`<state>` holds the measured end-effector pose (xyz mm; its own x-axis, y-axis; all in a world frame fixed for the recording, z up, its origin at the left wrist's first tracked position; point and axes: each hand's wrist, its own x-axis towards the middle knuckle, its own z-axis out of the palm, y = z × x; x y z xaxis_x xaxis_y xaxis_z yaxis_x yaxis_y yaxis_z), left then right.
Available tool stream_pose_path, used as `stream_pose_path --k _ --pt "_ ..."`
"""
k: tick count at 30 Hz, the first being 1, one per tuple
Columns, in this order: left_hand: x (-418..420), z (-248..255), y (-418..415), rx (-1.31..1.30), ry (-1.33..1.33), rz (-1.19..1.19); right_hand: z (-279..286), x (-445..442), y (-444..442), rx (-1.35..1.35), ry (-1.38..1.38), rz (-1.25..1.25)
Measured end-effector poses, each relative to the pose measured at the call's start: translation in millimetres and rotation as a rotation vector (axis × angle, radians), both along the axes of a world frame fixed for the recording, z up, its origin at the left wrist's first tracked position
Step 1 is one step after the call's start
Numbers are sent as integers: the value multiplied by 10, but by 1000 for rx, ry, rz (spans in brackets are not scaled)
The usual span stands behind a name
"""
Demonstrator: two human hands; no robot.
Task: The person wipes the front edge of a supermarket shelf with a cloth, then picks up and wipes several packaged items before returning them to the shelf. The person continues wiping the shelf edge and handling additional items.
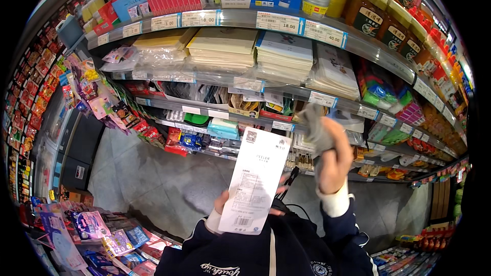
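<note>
My left hand (221, 201) holds a white peeler package card (255, 180) upright in front of my body. Its printed back faces me, with a barcode near the bottom, and fingers show behind its right edge. To the right, my raised right hand (336, 153) is closed around a grey cloth (319, 128), blurred, in front of the lower shelves. Stacks of paper booklets (222, 46) in clear wrapping lie on the shelf beyond my hands. Below them hang or stand small packaged goods, among them a light blue pack (223, 127).
Curved shelf edges with price tags (282, 23) run across the front. Jars with yellow lids (366, 7) stand at the upper right. Hanging snack packets (107, 103) stick out at the left, and more bagged goods (90, 224) lie at the lower left. Grey floor tiles (153, 176) show below.
</note>
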<state>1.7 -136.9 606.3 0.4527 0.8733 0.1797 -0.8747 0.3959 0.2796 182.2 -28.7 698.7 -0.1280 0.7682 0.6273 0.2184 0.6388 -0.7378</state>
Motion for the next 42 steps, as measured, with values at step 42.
stream_pose_path --k 42 --pt "333 -40 193 -125 562 752 -959 272 -962 -593 -338 292"
